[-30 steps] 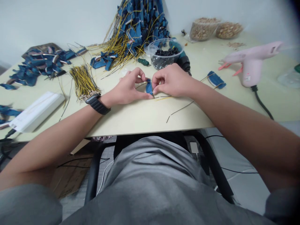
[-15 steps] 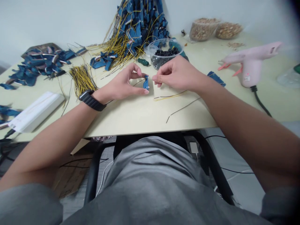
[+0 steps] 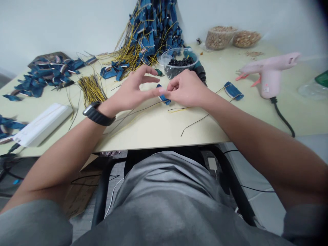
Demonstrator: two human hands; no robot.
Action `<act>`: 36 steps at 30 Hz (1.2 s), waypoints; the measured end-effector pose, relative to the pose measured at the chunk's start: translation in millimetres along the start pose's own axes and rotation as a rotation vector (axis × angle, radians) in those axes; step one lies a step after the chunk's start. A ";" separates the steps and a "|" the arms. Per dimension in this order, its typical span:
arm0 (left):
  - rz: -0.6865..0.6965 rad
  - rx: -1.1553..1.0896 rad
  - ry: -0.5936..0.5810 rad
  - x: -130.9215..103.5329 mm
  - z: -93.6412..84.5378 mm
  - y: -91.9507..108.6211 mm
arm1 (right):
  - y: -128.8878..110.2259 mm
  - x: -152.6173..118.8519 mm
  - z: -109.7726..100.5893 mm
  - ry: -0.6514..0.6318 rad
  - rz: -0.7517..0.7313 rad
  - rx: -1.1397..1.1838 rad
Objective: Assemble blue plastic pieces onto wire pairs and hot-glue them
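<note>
My left hand (image 3: 139, 88) has its fingers spread, and its thumb tip meets the fingertips of my right hand (image 3: 186, 88). Pinched at those right fingertips is a small blue piece (image 3: 166, 100), tilted and partly hidden by fingers. Thin dark and yellow wires (image 3: 137, 112) trail from it toward my left wrist. Below my right hand lie short yellow and black wires (image 3: 176, 109) on the table. A dark wire (image 3: 194, 122) with a bent end reaches out from under my right forearm.
A clear tub (image 3: 179, 65) of black bits stands beyond my hands, before a heap of blue wired pieces (image 3: 151, 30). To the right are another blue piece (image 3: 233, 91) and a pink glue gun (image 3: 272, 76). A yellow wire bundle (image 3: 91, 89) and white box (image 3: 43, 124) lie left.
The blue piece has passed from between my left thumb and fingers to my right fingertips and tilted. My left fingers have opened, and the wires now show stretched toward the left.
</note>
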State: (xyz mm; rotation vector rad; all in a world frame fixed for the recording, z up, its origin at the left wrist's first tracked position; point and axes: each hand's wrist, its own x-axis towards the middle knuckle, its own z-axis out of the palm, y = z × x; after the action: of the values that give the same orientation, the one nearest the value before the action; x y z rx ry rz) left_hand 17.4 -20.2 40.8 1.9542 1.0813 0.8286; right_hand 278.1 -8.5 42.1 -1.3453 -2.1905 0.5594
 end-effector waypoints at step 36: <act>-0.204 -0.433 -0.248 1.5 -1.9 -21.0 | -19.7 -27.8 -34.1 0.109 -0.184 0.004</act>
State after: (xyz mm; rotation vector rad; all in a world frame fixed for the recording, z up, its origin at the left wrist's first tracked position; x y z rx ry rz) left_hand 8.0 -10.5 24.4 1.5087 0.8530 0.6263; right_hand 295.8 -39.1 74.8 -1.1296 -2.1936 0.4111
